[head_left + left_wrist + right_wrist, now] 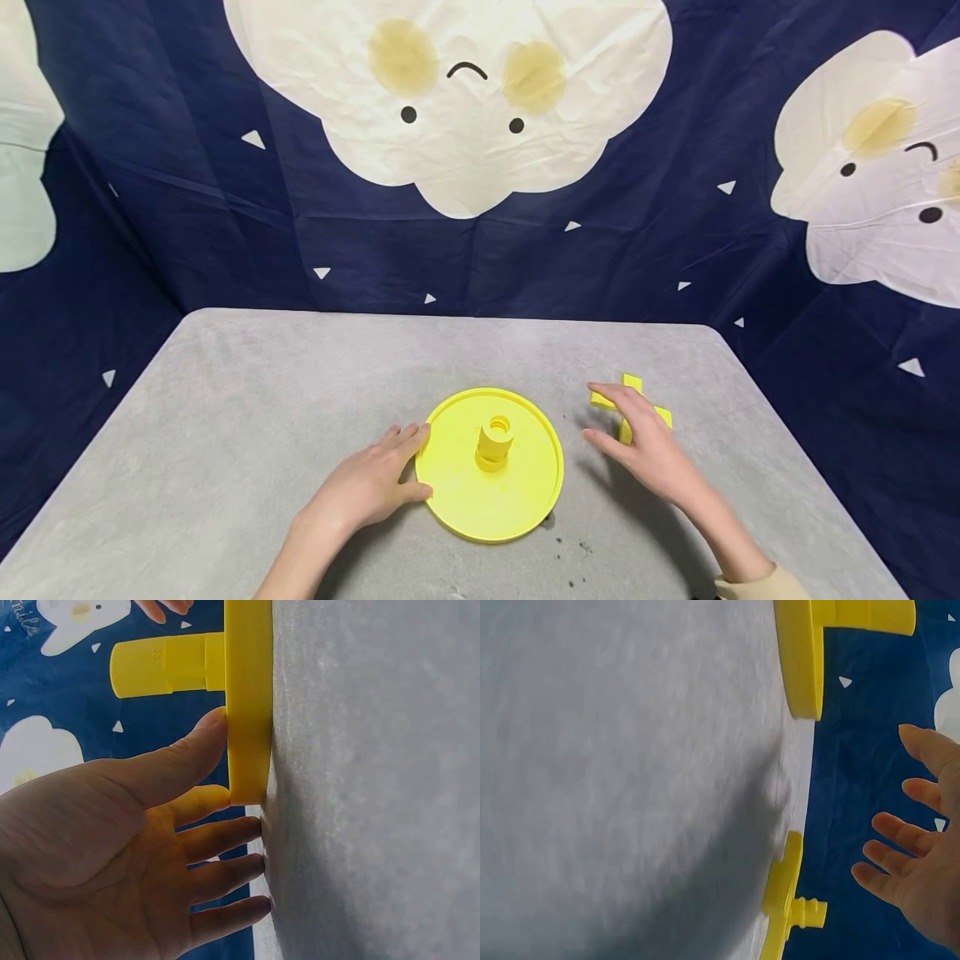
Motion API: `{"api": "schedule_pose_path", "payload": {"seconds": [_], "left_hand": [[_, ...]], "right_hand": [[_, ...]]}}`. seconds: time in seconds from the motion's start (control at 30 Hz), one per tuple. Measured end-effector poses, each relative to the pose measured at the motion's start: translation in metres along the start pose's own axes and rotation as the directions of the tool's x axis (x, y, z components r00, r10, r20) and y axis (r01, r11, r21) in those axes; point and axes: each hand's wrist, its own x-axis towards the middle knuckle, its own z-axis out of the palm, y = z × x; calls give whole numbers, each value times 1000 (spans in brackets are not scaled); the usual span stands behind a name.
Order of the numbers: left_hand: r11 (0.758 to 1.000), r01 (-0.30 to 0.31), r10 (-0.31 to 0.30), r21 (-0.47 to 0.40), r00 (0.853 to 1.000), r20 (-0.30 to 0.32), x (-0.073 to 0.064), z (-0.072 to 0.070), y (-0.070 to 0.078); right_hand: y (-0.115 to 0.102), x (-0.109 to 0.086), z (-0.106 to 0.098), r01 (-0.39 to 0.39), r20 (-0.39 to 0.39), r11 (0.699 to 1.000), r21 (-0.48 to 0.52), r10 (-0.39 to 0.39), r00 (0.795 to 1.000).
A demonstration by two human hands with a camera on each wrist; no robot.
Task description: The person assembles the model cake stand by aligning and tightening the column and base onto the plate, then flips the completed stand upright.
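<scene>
A round yellow plate [457,492] with a raised rim lies on the table, a hollow upright post [496,442] at its middle. At the plate's left edge, my left hand [375,479] has its thumb and index finger touching the rim. In the left wrist view the other fingers [229,838] reach down spread beside the plate, their tips at the tabletop. My right hand [648,446] hovers with relaxed fingers over a yellow cross-shaped piece [632,382], partly covering it in the head view. A short ridged peg [808,913] sticks up from that cross in the right wrist view.
The grey table [285,392] has rounded far corners. A dark blue cloth [247,242] printed with white clouds and small triangles hangs behind it and at both sides. Small dark specks [585,547] mark the tabletop near the plate's lower right.
</scene>
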Motion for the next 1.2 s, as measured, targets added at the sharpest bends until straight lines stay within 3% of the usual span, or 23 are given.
{"api": "schedule_pose_path", "payload": {"seconds": [0.7, 1.2], "left_hand": [[1000, 7, -7, 6, 1000, 2, -2, 0, 2], [1000, 5, -5, 12, 1000, -3, -1, 3, 2]], "right_hand": [[46, -4, -10, -26, 2, 991, -132, 26, 1000], [64, -9, -10, -156, 141, 964, -217, 189, 972]]}}
